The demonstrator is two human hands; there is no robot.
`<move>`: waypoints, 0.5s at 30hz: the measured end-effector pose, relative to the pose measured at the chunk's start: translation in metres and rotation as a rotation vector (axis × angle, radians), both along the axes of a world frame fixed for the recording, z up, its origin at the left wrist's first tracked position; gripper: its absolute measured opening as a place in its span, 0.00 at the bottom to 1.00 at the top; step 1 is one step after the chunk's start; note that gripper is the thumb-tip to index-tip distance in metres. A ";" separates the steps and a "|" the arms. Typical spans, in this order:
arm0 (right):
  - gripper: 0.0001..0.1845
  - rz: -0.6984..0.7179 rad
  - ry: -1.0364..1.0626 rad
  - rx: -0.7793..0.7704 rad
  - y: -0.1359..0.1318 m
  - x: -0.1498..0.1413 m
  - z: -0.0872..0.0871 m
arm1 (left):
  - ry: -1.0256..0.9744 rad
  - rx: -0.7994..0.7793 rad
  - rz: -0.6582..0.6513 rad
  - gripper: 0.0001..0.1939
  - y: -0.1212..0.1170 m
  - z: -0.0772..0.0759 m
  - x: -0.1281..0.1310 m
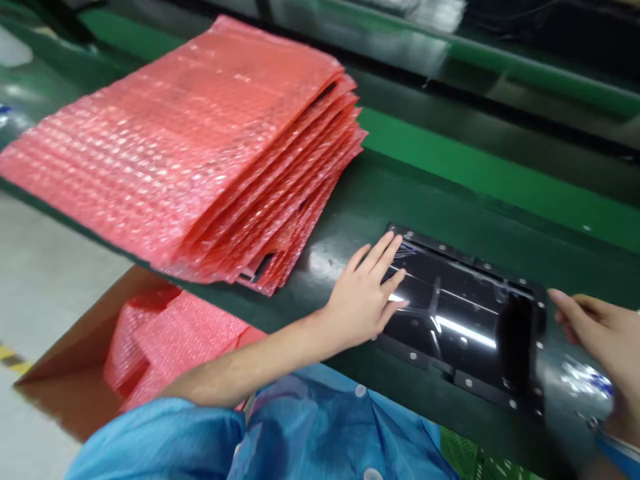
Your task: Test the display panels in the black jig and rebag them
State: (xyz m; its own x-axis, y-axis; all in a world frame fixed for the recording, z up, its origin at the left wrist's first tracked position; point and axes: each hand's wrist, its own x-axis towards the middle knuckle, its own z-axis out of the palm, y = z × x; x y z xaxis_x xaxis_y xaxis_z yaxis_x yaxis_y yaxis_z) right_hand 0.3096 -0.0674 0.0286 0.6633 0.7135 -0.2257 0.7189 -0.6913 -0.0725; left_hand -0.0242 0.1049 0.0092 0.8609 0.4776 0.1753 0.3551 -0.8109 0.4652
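A flat black rectangular panel [457, 307] with a glossy middle and a dark border dotted with small round spots lies on the green work surface [345, 227]. My left hand [363, 293] rests on the panel's left end, with its fingers spread. At the panel's right edge, my right hand [600, 333] has its fingers curled and thumb drawn in. Whether it pinches a thin edge or film there I cannot make out. Bright glints show on a greyish shiny patch [583, 387] just below that hand.
To the left stands a stack of red bubble-wrap bags [200, 127], with dark edges inside some lower ones. Below the bench edge, an open cardboard box [70, 373] holds more red bubble wrap [180, 340]. A dark rail [480, 100] runs along the back.
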 end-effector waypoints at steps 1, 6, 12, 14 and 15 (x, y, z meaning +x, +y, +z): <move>0.33 -0.072 0.088 -0.031 0.008 -0.002 0.006 | -0.009 0.019 -0.055 0.21 -0.010 0.002 0.009; 0.30 -0.071 0.223 -0.078 0.037 0.000 0.007 | -0.065 0.002 -0.620 0.26 -0.058 0.000 0.064; 0.28 -0.126 0.167 -0.096 0.047 -0.002 -0.003 | -0.092 -0.035 -0.686 0.24 -0.079 -0.011 0.097; 0.27 -0.140 0.153 -0.090 0.049 -0.004 -0.001 | -0.060 -0.027 -0.697 0.28 -0.080 -0.009 0.101; 0.27 -0.144 0.149 -0.084 0.049 -0.005 0.000 | -0.042 -0.021 -0.704 0.29 -0.080 -0.007 0.102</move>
State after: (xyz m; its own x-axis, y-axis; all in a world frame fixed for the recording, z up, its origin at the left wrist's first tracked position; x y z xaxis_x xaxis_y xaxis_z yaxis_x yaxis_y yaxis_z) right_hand 0.3050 -0.0183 0.0286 0.7115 0.5887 -0.3836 0.5982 -0.7939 -0.1088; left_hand 0.0779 0.0248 0.0020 0.9592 -0.1869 0.2124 -0.2695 -0.8319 0.4851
